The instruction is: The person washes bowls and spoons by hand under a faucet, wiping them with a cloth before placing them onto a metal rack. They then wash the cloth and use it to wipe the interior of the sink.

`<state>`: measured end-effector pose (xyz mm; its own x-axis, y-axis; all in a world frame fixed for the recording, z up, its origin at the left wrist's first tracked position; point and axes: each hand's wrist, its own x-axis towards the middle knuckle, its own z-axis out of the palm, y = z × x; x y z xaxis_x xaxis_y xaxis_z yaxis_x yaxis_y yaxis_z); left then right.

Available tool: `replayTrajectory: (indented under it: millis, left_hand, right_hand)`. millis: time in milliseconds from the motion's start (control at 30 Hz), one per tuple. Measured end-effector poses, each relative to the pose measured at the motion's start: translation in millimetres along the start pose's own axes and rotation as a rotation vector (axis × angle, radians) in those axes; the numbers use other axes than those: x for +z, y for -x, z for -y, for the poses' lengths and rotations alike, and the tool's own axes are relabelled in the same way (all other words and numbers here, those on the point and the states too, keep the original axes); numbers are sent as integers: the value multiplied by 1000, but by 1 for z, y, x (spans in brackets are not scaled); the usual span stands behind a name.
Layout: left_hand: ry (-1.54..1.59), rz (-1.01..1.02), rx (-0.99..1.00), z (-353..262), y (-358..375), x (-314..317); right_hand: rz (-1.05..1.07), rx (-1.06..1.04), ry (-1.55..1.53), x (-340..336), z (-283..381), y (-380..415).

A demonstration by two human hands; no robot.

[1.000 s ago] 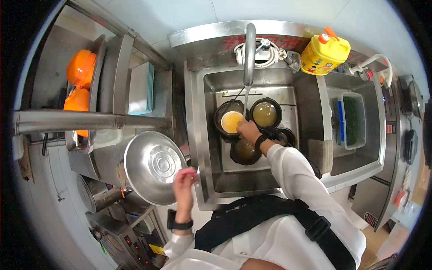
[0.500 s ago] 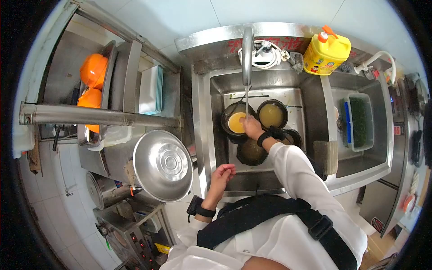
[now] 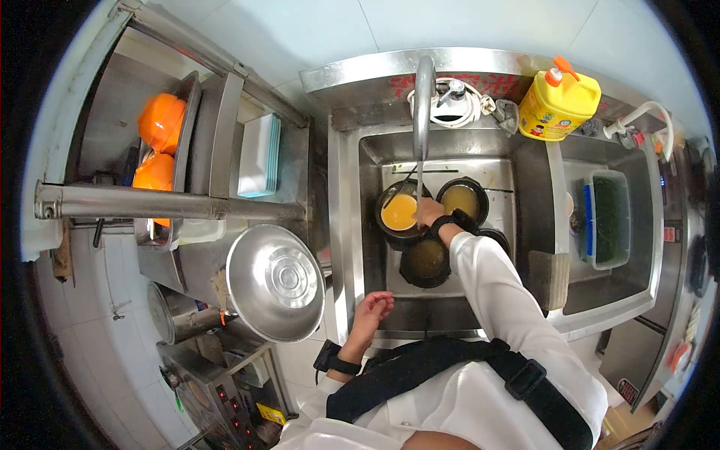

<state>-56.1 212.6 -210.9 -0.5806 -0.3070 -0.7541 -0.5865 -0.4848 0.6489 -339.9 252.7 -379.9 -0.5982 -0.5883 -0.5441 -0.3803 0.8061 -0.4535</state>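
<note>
My right hand [image 3: 429, 212] is at the right rim of a small yellow-orange bowl [image 3: 398, 212], fingers closed on its edge. That bowl sits within a larger black bowl [image 3: 384, 232] in the left sink basin, beside the stream from the faucet [image 3: 423, 109]. Next to it are a black bowl of yellowish liquid [image 3: 460, 201] and another dark bowl [image 3: 425, 264]. A further dark bowl is partly hidden by my right sleeve. Over the basin's front left edge, my left hand [image 3: 373, 309] has its fingers curled, with nothing visible in them.
A yellow jug [image 3: 559, 105] and a coiled white cable [image 3: 448, 112] rest on the back ledge. The right basin holds a plastic tub of greens [image 3: 609, 219]. At left are a large metal basin [image 3: 276, 283] and a rack with orange bowls [image 3: 161, 124].
The whole view has shifted, so the sink and shelves appear slightly lower and further right. My right hand stays at the yellow-orange bowl; my left hand remains curled near the front edge.
</note>
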Motion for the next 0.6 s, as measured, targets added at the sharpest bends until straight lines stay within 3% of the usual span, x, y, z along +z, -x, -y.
replayTrajectory:
  millis: [67,167,267,467,533,600]
  left_hand:
    - [14,12,7,-1,0,2]
    - [2,36,2,-2,-7,2]
    - [-14,83,27,-5,-14,0]
    - [-34,-8,174,-23,-58,6]
    - [-26,-14,136,-50,-68,26]
    - [59,115,121,-67,-78,43]
  right_hand:
    - [36,23,-24,1,3,2]
    - [-192,133,-111,-2,16,17]
    - [-133,180,-240,-18,18,20]
    - [-448,-78,-123,-35,-14,53]
    - [-106,-50,-491,-73,-7,89]
    - [-17,-131,-736,-78,-13,105]
